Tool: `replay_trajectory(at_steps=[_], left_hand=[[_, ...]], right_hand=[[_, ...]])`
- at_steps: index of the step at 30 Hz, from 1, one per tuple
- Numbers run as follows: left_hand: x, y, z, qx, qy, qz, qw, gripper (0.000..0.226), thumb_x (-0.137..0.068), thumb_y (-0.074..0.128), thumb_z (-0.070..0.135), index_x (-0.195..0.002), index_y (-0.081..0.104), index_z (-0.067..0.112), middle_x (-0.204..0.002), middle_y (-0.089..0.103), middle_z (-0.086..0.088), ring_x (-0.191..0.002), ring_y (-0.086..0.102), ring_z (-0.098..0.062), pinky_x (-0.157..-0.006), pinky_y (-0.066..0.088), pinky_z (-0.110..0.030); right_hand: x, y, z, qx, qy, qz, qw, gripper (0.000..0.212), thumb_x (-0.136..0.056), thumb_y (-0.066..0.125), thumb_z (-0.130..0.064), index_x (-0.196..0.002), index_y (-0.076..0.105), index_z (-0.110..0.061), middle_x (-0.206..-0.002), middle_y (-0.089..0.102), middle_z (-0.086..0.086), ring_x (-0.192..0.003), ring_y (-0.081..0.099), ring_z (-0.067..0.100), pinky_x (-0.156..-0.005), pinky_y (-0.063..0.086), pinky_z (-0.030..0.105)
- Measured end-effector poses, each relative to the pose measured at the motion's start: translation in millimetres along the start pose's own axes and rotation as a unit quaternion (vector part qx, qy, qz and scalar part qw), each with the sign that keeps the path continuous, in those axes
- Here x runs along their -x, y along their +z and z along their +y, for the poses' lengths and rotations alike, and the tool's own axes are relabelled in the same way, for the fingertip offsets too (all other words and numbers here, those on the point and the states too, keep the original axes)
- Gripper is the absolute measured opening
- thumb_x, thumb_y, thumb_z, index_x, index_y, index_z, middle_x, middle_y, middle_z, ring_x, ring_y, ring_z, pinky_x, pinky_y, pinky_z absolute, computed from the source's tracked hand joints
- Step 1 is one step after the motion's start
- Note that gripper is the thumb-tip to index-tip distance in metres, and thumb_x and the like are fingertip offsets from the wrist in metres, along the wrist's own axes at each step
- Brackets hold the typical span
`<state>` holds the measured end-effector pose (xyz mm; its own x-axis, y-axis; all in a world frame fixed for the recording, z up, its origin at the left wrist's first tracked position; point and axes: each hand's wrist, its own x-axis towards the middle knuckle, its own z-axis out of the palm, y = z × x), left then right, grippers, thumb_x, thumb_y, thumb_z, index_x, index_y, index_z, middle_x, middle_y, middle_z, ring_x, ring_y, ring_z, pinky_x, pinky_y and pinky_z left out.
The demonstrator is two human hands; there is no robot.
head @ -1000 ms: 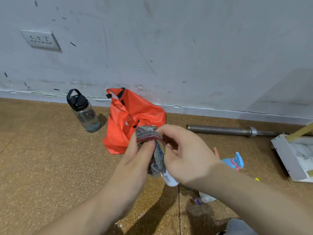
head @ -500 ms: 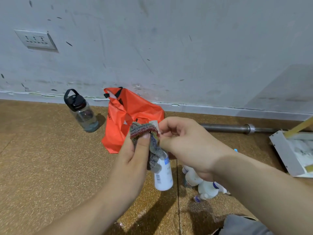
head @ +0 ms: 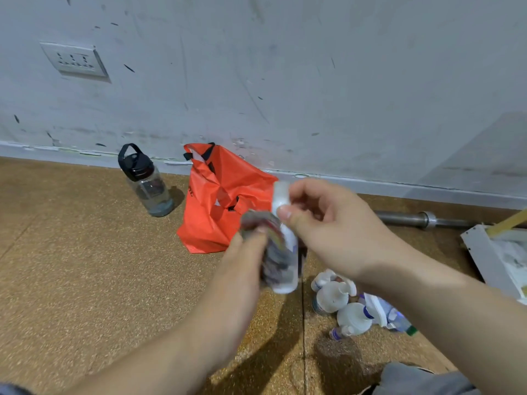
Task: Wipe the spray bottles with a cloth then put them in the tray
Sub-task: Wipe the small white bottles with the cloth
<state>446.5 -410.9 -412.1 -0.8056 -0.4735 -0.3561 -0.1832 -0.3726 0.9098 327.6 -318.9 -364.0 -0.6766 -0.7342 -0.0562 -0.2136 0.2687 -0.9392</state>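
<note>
My right hand (head: pixel 328 226) pinches the white cap end of a small white spray bottle (head: pixel 285 252) and holds it upright above the floor. My left hand (head: pixel 245 263) grips a grey multicoloured cloth (head: pixel 271 240) wrapped round the bottle's side; the cloth and bottle are blurred with motion. Several more white spray bottles (head: pixel 342 303) lie in a cluster on the floor below my right wrist. The white tray (head: pixel 484 258) sits at the right edge, partly cut off.
An orange bag (head: pixel 219 201) slumps against the wall behind my hands. To its left stands a clear water bottle with a black lid (head: pixel 147 182). A metal bar (head: pixel 419 219) lies along the wall at the right. The floor is brown cork.
The bottle has come up out of the cloth, and its cap now shows above my right fingers. My left hand has slid the cloth down the bottle's body. The view tilted down.
</note>
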Motion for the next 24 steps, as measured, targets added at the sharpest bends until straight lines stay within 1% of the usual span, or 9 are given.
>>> replay_trajectory(at_steps=[2, 3, 6, 10, 13, 15, 18, 22, 24], left_hand=[[4, 4, -10, -0.090, 0.046, 0.038, 0.994, 0.024, -0.106, 0.048, 0.036, -0.104, 0.066, 0.052, -0.095, 0.073, 0.034, -0.092, 0.066, 0.015, -0.089, 0.048, -0.015], [4, 5, -11, -0.084, 0.038, 0.048, 0.995, 0.027, -0.106, 0.047, 0.038, -0.102, 0.066, 0.057, -0.094, 0.072, 0.037, -0.094, 0.065, 0.016, -0.091, 0.047, -0.013], [-15, 0, -8, -0.023, -0.009, 0.064, 0.998, 0.041, -0.108, 0.045, 0.041, -0.088, 0.075, 0.060, -0.101, 0.079, 0.019, -0.101, 0.073, -0.005, -0.102, 0.053, -0.040], [-24, -11, 8, 0.040, -0.059, 0.004, 0.997, 0.044, -0.104, 0.047, 0.043, -0.114, 0.078, 0.014, -0.115, 0.075, -0.024, -0.102, 0.074, -0.037, -0.100, 0.054, -0.052], [-23, -17, 6, 0.048, -0.053, -0.050, 0.996, 0.049, -0.103, 0.045, 0.049, -0.119, 0.077, 0.015, -0.117, 0.077, -0.015, -0.109, 0.074, -0.031, -0.101, 0.052, -0.046], [-20, -13, 2, 0.049, -0.046, -0.035, 0.997, 0.048, -0.100, 0.048, 0.053, -0.117, 0.078, 0.019, -0.112, 0.079, -0.006, -0.108, 0.075, -0.023, -0.100, 0.054, -0.043], [-9, -4, -8, -0.020, 0.001, 0.005, 1.000, 0.032, -0.099, 0.053, 0.045, -0.115, 0.073, 0.026, -0.106, 0.081, 0.003, -0.104, 0.075, -0.017, -0.093, 0.058, -0.040], [-2, -2, -12, 0.065, -0.080, -0.006, 0.995, 0.046, -0.104, 0.043, 0.051, -0.123, 0.072, 0.021, -0.115, 0.079, -0.007, -0.109, 0.075, -0.026, -0.101, 0.055, -0.052], [-5, -2, -5, 0.111, -0.120, -0.023, 0.986, 0.055, -0.105, 0.040, 0.055, -0.120, 0.076, 0.017, -0.118, 0.077, -0.013, -0.105, 0.075, -0.027, -0.098, 0.057, -0.051]], right_hand=[[-5, 0, 5, -0.059, 0.037, 0.033, 0.997, 0.009, -0.093, 0.070, -0.028, -0.094, 0.068, -0.019, -0.084, 0.060, 0.002, -0.075, 0.053, 0.015, -0.077, 0.051, 0.042], [-5, 2, 7, -0.080, 0.042, 0.037, 0.995, 0.007, -0.096, 0.070, -0.023, -0.090, 0.067, -0.020, -0.083, 0.058, 0.001, -0.075, 0.051, 0.016, -0.076, 0.049, 0.044], [-1, 6, 7, -0.087, 0.036, 0.018, 0.995, 0.019, -0.100, 0.065, -0.012, -0.083, 0.066, -0.022, -0.075, 0.055, -0.003, -0.071, 0.049, 0.015, -0.074, 0.045, 0.039], [1, 5, 2, -0.099, 0.055, -0.059, 0.992, 0.008, -0.102, 0.061, -0.010, -0.103, 0.069, -0.011, -0.101, 0.065, 0.024, -0.083, 0.059, 0.020, -0.079, 0.059, 0.043], [4, 7, 1, -0.106, 0.050, -0.053, 0.992, 0.006, -0.101, 0.061, -0.008, -0.104, 0.066, -0.007, -0.106, 0.061, 0.029, -0.084, 0.059, 0.021, -0.080, 0.059, 0.039], [2, 6, 1, -0.123, 0.062, -0.017, 0.990, 0.006, -0.102, 0.061, -0.010, -0.103, 0.066, -0.009, -0.096, 0.064, 0.019, -0.083, 0.059, 0.019, -0.075, 0.056, 0.033], [-4, 0, 5, -0.173, 0.093, 0.058, 0.979, 0.012, -0.104, 0.058, -0.014, -0.097, 0.067, -0.018, -0.092, 0.071, 0.004, -0.084, 0.065, 0.016, -0.077, 0.056, 0.038], [-8, 0, 8, -0.200, 0.098, 0.090, 0.971, 0.015, -0.105, 0.058, -0.015, -0.096, 0.068, -0.023, -0.099, 0.074, 0.011, -0.092, 0.067, 0.022, -0.097, 0.055, 0.056], [-7, 0, 8, -0.195, 0.092, 0.083, 0.973, 0.012, -0.103, 0.060, -0.015, -0.097, 0.068, -0.022, -0.107, 0.072, 0.018, -0.093, 0.068, 0.022, -0.095, 0.057, 0.054]])
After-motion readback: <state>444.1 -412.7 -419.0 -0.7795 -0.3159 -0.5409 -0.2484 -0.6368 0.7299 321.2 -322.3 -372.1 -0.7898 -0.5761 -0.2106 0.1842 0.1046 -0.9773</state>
